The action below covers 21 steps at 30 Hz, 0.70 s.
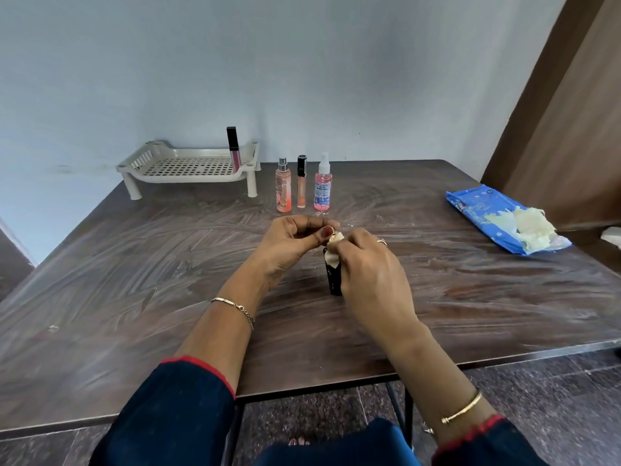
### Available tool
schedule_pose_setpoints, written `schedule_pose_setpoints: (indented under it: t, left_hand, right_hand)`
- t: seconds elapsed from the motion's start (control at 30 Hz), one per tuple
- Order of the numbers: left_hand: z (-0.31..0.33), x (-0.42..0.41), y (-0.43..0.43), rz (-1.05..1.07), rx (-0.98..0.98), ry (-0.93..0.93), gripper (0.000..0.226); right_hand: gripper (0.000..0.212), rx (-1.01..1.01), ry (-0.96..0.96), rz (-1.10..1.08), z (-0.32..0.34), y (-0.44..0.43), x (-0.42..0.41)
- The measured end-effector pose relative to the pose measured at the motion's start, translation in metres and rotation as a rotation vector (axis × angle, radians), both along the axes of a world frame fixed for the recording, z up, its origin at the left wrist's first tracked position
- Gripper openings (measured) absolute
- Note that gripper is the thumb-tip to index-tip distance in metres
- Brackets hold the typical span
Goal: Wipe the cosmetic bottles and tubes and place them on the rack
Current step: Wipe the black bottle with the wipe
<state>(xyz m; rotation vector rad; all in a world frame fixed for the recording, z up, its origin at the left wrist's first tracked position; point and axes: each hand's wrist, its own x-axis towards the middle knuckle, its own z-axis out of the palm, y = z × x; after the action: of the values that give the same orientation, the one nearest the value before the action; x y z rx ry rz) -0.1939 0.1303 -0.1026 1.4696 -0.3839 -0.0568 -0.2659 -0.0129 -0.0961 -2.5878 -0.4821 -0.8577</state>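
One lip gloss tube (233, 147) is standing on the rack (188, 166); both hands, left hand (291, 242) and right hand (371, 267), are gripping and wiping a black bottle (332, 280) with a wipe (335, 245), while three items are waiting on the table (134, 264)

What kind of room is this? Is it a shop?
Probably not a shop: more likely a plain room at home. There is a bare wall, one dark wooden table, and a small plastic rack with only a few cosmetic bottles beside it.
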Motion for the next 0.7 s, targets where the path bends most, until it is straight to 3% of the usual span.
schedule_pose_setpoints:
  t: [0.17,0.33,0.53,0.7]
  left_hand:
    - [0.000,0.000,-0.001,0.046,0.028,0.005,0.016]
    - [0.002,0.000,-0.002,0.080,0.012,0.041,0.015]
    - [0.004,-0.001,0.000,0.114,-0.037,0.077,0.010]
    - [0.005,-0.004,0.000,0.127,-0.063,0.088,0.023]
  right_hand:
    - [0.014,-0.063,-0.012,0.047,-0.013,-0.008,-0.014]
    - [0.020,-0.124,0.179,0.130,-0.026,-0.023,-0.035]
    - [0.022,0.310,0.129,0.064,-0.007,-0.037,-0.024]
    - [0.019,0.535,0.092,0.038,0.003,-0.028,-0.010]
